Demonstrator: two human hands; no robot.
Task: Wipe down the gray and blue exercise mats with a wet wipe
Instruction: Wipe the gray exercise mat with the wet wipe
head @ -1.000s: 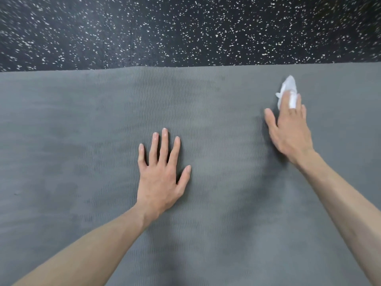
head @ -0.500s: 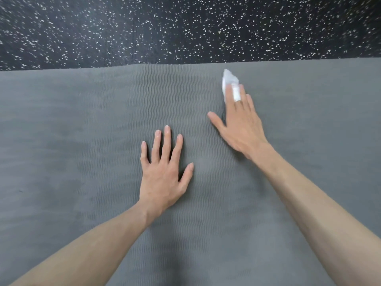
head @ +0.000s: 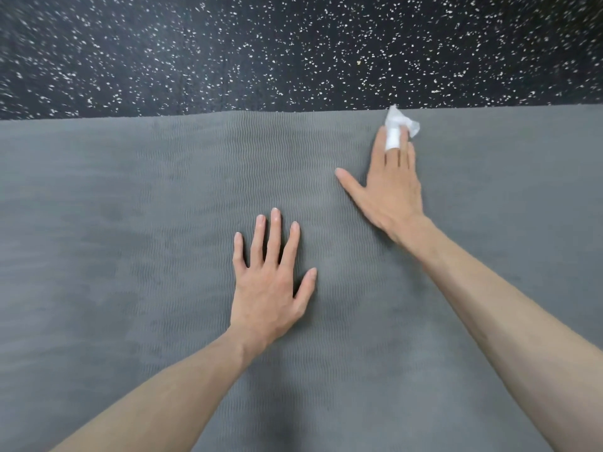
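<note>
The gray exercise mat (head: 130, 223) with a wavy ribbed surface fills most of the head view. My left hand (head: 270, 288) lies flat on it near the middle, fingers spread and straight. My right hand (head: 391, 190) reaches farther out, close to the mat's far edge, with its fingers straight. It presses a white wet wipe (head: 396, 125) onto the mat; the wipe lies over the middle finger and sticks out past the fingertips, touching the far edge. No blue mat is in view.
Beyond the mat's far edge lies black rubber floor with white speckles (head: 293, 53). The mat runs out of view to the left, to the right and toward me.
My right hand swept the wipe leftward across the far part of the mat, then came slightly back right, up to the far edge. My left hand stayed flat in place.
</note>
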